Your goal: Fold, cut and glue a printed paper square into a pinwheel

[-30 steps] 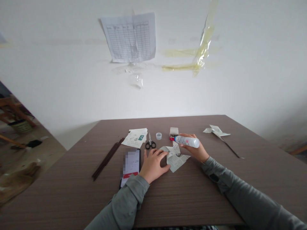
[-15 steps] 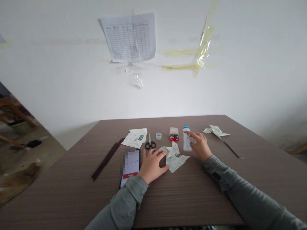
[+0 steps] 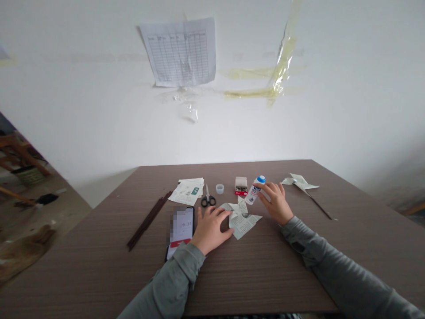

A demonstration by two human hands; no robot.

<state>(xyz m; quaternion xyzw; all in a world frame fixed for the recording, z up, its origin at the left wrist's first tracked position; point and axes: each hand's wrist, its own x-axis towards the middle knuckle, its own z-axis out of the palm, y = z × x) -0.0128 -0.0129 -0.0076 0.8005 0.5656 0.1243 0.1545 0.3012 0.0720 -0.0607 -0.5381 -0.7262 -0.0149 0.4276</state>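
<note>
My left hand (image 3: 211,227) lies flat, fingers spread, on the left part of a folded printed-paper pinwheel (image 3: 242,219) on the brown table (image 3: 252,270). My right hand (image 3: 275,201) grips a small white glue bottle (image 3: 254,190) with a blue top. The bottle is tilted, its base near the pinwheel's upper edge. A clear bottle cap (image 3: 219,188) sits apart, further back.
Black scissors (image 3: 207,198), a stack of printed paper (image 3: 187,190), a small box of pins (image 3: 241,185), dark thin sticks (image 3: 148,219) and a phone (image 3: 181,230) lie around my left hand. A finished pinwheel on a stick (image 3: 303,186) lies at the right. A printed sheet (image 3: 179,51) hangs on the wall.
My right hand held the bottle lying sideways over the paper, stood it upright on the table, and now grips it again, tilted to the left. My left hand stayed put.
</note>
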